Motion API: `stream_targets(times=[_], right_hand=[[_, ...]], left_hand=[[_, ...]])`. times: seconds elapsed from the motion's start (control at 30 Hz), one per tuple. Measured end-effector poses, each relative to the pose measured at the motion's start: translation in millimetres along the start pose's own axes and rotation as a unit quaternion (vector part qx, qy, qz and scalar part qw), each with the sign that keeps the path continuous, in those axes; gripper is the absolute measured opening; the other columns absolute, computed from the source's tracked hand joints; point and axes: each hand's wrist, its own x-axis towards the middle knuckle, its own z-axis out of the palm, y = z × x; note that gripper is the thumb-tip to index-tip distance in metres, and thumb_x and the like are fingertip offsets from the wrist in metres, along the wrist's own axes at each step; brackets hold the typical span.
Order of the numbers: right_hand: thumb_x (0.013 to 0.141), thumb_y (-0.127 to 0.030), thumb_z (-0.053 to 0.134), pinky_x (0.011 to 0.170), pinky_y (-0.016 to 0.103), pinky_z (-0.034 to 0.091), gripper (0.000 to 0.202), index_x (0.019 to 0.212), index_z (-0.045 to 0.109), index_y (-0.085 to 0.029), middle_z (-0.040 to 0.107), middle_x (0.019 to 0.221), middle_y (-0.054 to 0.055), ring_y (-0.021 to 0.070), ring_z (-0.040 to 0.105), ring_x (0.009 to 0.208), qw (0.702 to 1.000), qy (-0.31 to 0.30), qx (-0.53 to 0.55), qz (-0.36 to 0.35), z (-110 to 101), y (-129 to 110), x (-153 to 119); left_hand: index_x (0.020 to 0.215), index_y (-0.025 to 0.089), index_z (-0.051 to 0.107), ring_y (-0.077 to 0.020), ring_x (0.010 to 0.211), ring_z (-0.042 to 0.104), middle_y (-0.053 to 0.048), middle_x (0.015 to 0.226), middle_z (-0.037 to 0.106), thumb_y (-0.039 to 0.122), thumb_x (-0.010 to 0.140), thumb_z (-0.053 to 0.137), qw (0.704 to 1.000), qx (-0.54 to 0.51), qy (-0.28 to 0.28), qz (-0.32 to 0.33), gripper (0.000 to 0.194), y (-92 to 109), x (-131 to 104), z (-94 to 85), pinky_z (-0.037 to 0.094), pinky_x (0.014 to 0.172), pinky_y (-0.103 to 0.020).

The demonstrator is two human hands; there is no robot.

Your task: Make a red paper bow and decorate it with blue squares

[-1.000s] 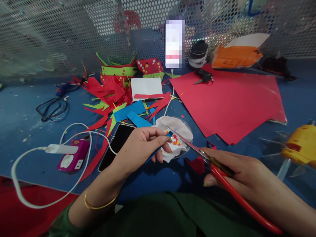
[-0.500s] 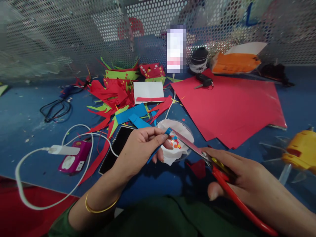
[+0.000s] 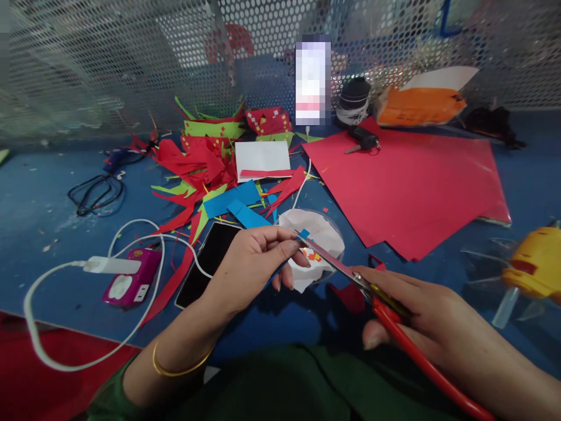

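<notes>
Pinched between the thumb and fingers of my left hand (image 3: 258, 257) is a narrow blue paper strip (image 3: 304, 234), its tip sticking out past the fingertips. My right hand (image 3: 432, 310) is closed around the red handles of a pair of scissors (image 3: 337, 263). Their blades point left and meet the strip's tip, close to my left fingertips. Below the blades lies a round clear dish lined with white paper (image 3: 331, 234). Small orange, red and blue paper bits (image 3: 313, 255) rest in it, partly covered by the blades and my left hand.
Blue paper pieces (image 3: 232, 200) and red scraps (image 3: 197, 166) lie left of centre. Large red sheets (image 3: 412, 181) with a key (image 3: 363, 140) are at right. A dark phone (image 3: 205, 263), a purple power block (image 3: 134, 278), white cables and a yellow glue gun (image 3: 534, 263) lie around.
The scissor blades have come closer together on the blue strip's tip, which now sits turned across them. My right hand has shifted slightly left; the whole view has tilted a little.
</notes>
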Motion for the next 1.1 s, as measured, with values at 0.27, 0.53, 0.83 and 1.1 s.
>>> stream_targets(times=[0.27,0.53,0.83,1.1], right_hand=[[0.085,-0.051,0.069,0.055,0.02,0.05,0.024,0.091,0.07,-0.028,0.074,0.069,-0.006,0.0126,0.067,0.057,0.998,-0.023,0.048,0.026,0.1,-1.7,-1.5],[0.086,-0.047,0.068,0.056,0.021,0.051,0.021,0.085,0.068,-0.026,0.073,0.069,-0.005,0.0135,0.066,0.058,0.997,-0.03,0.065,0.037,-0.6,-3.6,-1.1],[0.087,-0.047,0.066,0.055,0.021,0.051,0.021,0.084,0.067,-0.026,0.072,0.069,-0.004,0.013,0.067,0.058,0.997,-0.037,0.061,0.042,-1.8,-6.1,0.3],[0.087,-0.048,0.066,0.058,0.022,0.054,0.023,0.083,0.069,-0.026,0.074,0.074,-0.002,0.0157,0.07,0.063,0.997,-0.029,0.059,0.041,-1.7,-2.0,-1.6]], left_hand=[[0.082,0.013,0.069,-0.004,0.044,0.059,0.0,0.074,0.074,0.025,0.091,0.064,1.0,0.002,-0.003,0.003,0.016,1.6,-0.8,0.2,0.043,0.04,-0.012],[0.078,0.013,0.068,-0.0032,0.043,0.058,0.001,0.07,0.072,0.022,0.091,0.063,1.0,0.006,-0.01,0.005,0.016,2.2,-0.9,-1.0,0.044,0.04,-0.011],[0.08,0.014,0.07,-0.0038,0.045,0.059,0.0,0.075,0.074,0.027,0.091,0.065,1.0,0.005,-0.015,0.001,0.018,2.0,-0.3,-1.6,0.044,0.041,-0.012],[0.076,0.014,0.068,-0.0045,0.042,0.057,0.0,0.068,0.072,0.029,0.087,0.068,1.0,0.014,-0.011,-0.017,0.019,1.3,1.3,-1.9,0.041,0.038,-0.013]])
